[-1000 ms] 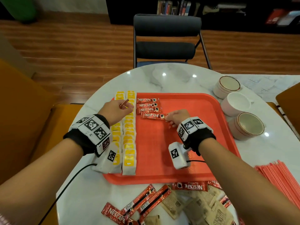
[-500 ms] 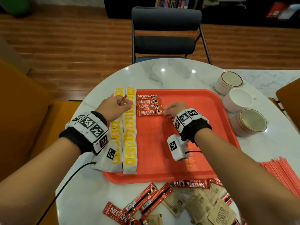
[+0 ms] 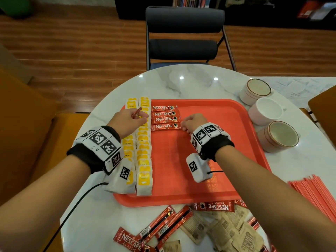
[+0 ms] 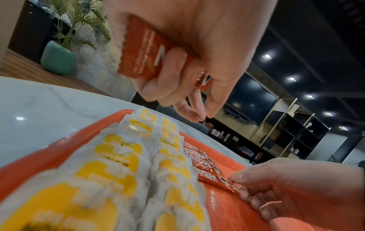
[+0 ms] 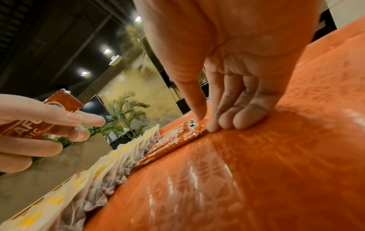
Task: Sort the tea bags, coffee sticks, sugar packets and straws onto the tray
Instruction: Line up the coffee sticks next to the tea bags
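My right hand (image 3: 190, 122) pinches the end of the fourth stick (image 3: 165, 126) on the tray (image 3: 218, 142) — I nudge it snug under the others. My left hand (image 3: 127, 122) grips a spare stick (image 3: 136, 112) — ready.

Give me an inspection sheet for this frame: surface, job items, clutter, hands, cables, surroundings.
Surface: white marble round table, orange tray on it.
Job's things: tea bags in two columns along the tray's left side; four coffee sticks rowed beside them; loose sticks and brown sugar packets at the near edge; straws right, off the tray.
Clutter: three cups right of the tray.
Hands: left hand holds a spare stick; right hand pinches the nearest rowed stick's end.
Cables: black lead from the left wrist.
Surroundings: dark chair, wood floor.
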